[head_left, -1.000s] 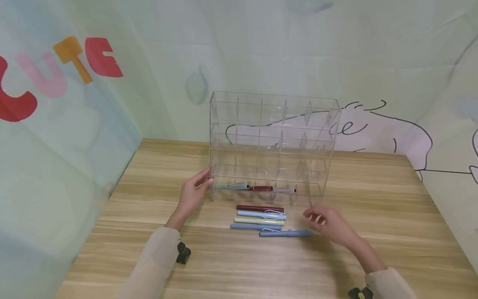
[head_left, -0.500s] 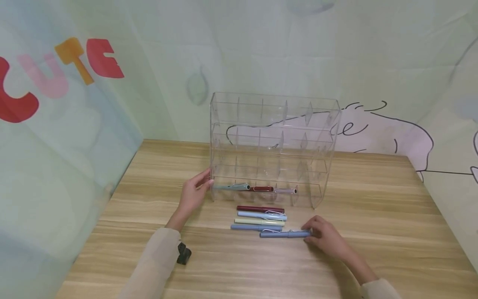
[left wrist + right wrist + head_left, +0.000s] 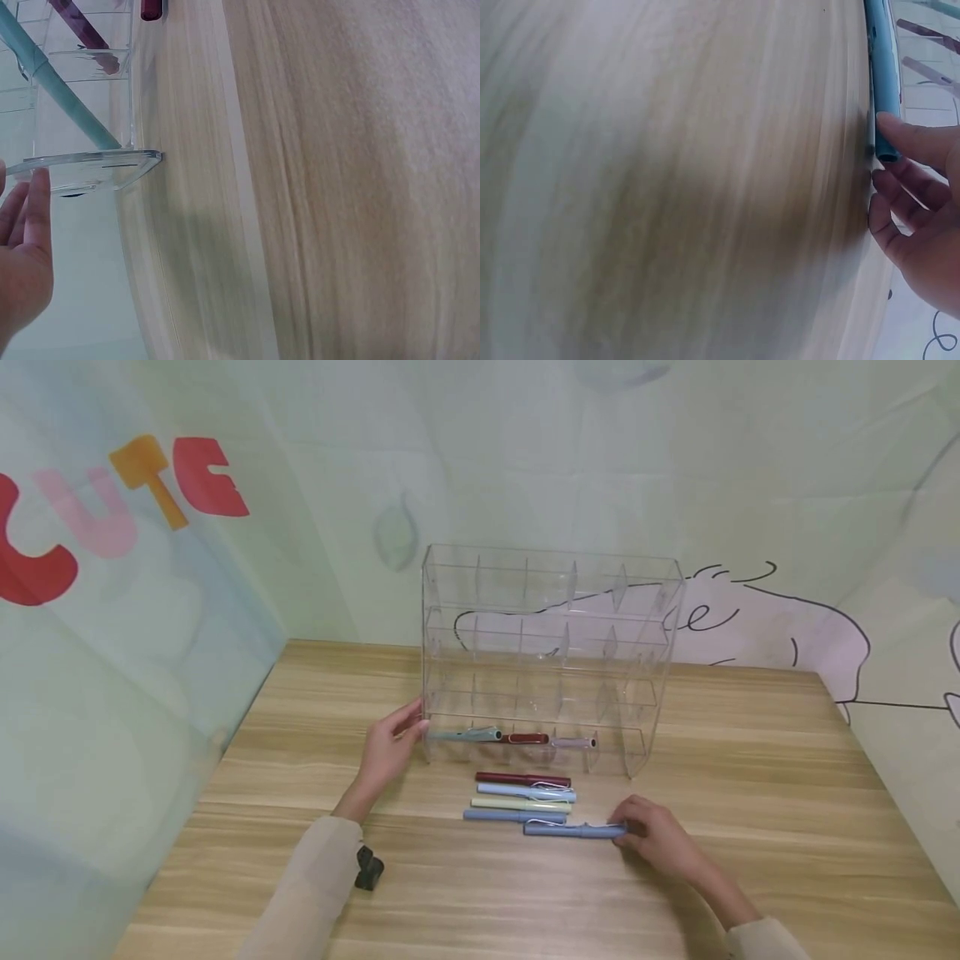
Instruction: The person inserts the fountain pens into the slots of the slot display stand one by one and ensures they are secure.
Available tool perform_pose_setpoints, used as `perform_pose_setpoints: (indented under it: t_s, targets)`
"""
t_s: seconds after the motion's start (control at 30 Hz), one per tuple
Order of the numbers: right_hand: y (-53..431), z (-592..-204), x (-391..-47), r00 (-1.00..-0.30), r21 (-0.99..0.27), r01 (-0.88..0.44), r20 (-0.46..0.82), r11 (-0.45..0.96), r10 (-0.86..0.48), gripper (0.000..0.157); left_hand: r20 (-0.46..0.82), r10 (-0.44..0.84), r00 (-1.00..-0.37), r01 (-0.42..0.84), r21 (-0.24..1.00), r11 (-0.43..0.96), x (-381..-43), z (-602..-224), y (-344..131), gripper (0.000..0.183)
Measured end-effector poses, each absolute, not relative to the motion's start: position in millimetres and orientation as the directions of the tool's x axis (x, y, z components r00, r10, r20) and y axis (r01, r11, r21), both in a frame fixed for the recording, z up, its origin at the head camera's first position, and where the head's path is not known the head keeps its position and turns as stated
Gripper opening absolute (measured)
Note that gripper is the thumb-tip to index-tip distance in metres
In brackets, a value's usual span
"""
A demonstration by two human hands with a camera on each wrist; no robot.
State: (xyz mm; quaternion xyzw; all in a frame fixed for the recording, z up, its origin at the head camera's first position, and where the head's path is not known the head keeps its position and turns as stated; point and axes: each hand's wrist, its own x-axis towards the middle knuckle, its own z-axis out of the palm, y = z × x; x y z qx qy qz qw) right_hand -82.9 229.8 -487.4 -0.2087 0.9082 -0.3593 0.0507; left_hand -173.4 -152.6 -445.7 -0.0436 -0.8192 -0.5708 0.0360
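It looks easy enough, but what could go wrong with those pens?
The right hand pinches the front blue pen only near one end, so it might swing or slip if lifted. The blue pen behind it lies close and could be nudged. A push from the left hand could shift the clear rack.

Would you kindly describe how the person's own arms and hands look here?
Both the left sleeve and right sleeve are long and plain beige. The left hand and right hand are ungloved. A small black device sits beside the left sleeve.
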Motion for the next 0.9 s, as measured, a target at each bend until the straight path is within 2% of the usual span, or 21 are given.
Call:
perform_pose_setpoints:
  t_s: [0.2, 0.43, 0.9]
  targets:
    - [237.1, -485.0, -81.3, -0.888, -0.702, -0.379, 0.094, 0.603, -0.449, 0.019, 0.102, 0.038, -0.994, 0.109, 0.934, 0.341, -173.3, -445.1, -152.8, 0.039]
    - [250.3, -464.0, -83.5, -0.867, -0.698, -0.454, 0.204, 0.554, -0.454, 0.021, 0.103, 0.041, -0.994, 0.111, 0.938, 0.330, -173.9, -445.1, -152.7, 0.040]
    - [282.8, -404.0, -102.6, -0.901, -0.570, -0.432, 0.305, 0.699, -0.308, 0.020, 0.117, 0.046, -0.992, 0.126, 0.938, 0.323, -174.0, -445.6, -152.9, 0.040]
